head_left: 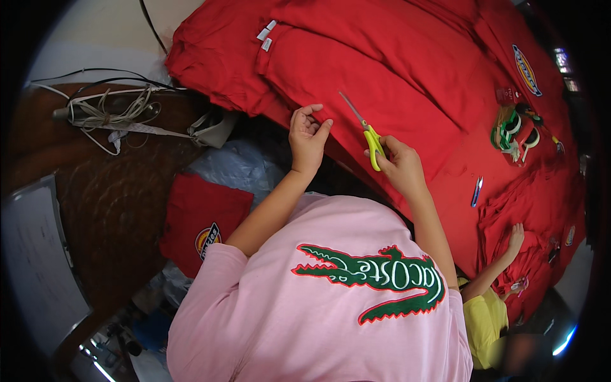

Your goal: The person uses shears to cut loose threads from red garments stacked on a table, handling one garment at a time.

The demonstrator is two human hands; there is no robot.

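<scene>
My right hand [402, 167] is closed round the yellow-green handles of a pair of scissors [373, 148]. Their metal blades point up and left over a red garment [375, 83] spread across the table. My left hand [308, 139] is at the garment's near edge, fingers half curled and thumb apart, with nothing visible in it. Small white labels [266, 44] lie at the garment's upper left corner. More red cloth [210, 57] is bunched beyond it.
At the right lie tape rolls [509, 130] and a small blue thread snipper [477, 191]. A co-worker in a yellow top [485, 325] handles red garments [509, 216] there. On the left are coiled white cables [114, 114], a folded red garment [207, 213] and clear plastic [238, 169].
</scene>
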